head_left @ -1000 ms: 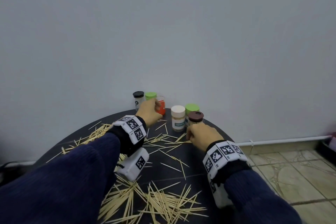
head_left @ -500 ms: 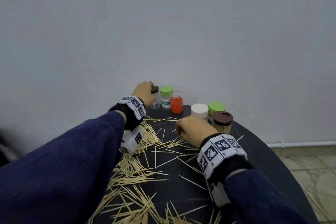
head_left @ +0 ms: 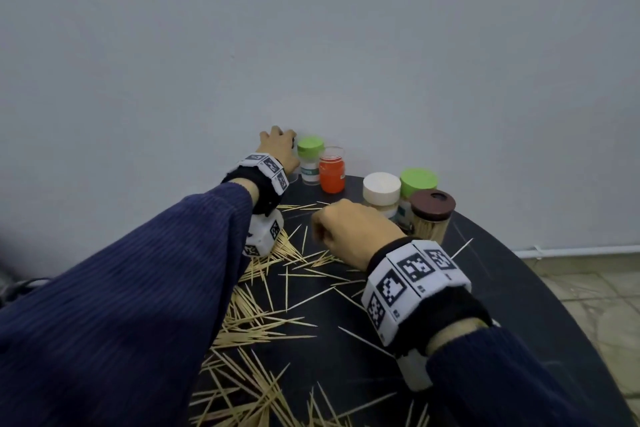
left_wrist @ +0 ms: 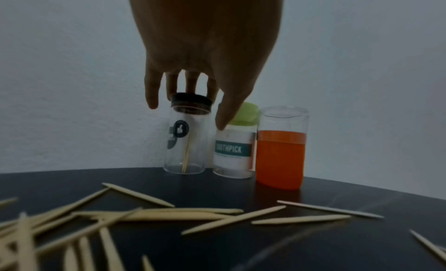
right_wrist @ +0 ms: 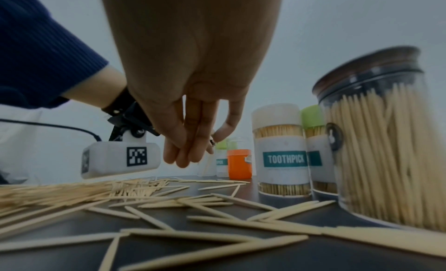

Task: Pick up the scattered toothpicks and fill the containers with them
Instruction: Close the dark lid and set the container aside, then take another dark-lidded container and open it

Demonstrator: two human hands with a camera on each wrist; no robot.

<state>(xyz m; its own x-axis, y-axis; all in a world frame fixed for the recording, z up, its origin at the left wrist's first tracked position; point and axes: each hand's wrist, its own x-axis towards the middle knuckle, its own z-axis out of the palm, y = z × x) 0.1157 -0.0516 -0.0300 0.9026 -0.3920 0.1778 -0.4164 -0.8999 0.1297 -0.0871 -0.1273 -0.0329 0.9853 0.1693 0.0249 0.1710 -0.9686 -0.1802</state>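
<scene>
My left hand (left_wrist: 205, 61) grips the black-capped jar (left_wrist: 185, 139) at the worktop's (head_left: 519, 288) far edge, to uncap; right hand (right_wrist: 193, 103) empty, loose over toothpicks (right_wrist: 217, 200).

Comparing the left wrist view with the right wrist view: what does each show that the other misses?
Only the left wrist view shows the left hand with its fingers at the black lid of a clear jar holding a single toothpick.

Only the right wrist view shows the right hand and the full brown-lidded jar.

Both show the orange container and scattered toothpicks.
</scene>
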